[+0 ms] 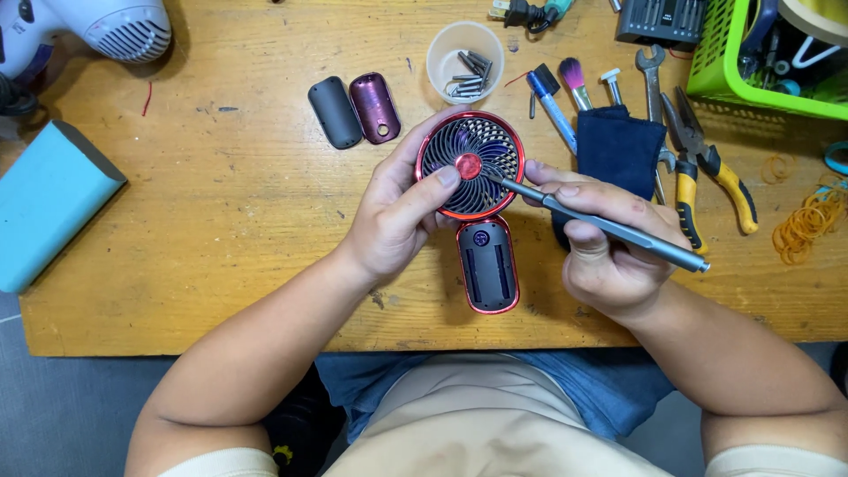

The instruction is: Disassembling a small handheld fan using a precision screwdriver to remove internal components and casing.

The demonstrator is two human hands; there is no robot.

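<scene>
A small red hand-held fan (pixel 481 208) lies over the wooden table's front middle, its round grille up and its short handle open on one side. My left hand (pixel 402 212) grips the fan's round head, thumb resting by the red centre cap. My right hand (pixel 601 243) holds a slim grey screwdriver (pixel 609 227) like a pen, its tip touching the grille just right of the centre cap. Two oval cover shells, one dark grey (pixel 335 111) and one purple (pixel 374 107), lie apart from the fan at the upper left.
A clear plastic cup (pixel 465 60) with screwdriver bits stands behind the fan. A dark blue cloth (pixel 620 141), brushes, a wrench and yellow-handled pliers (pixel 707 168) lie at right. A green basket (pixel 768 57) sits far right, rubber bands (pixel 806 221) below it. A teal block (pixel 49 199) and white hair dryer (pixel 106 26) occupy the left.
</scene>
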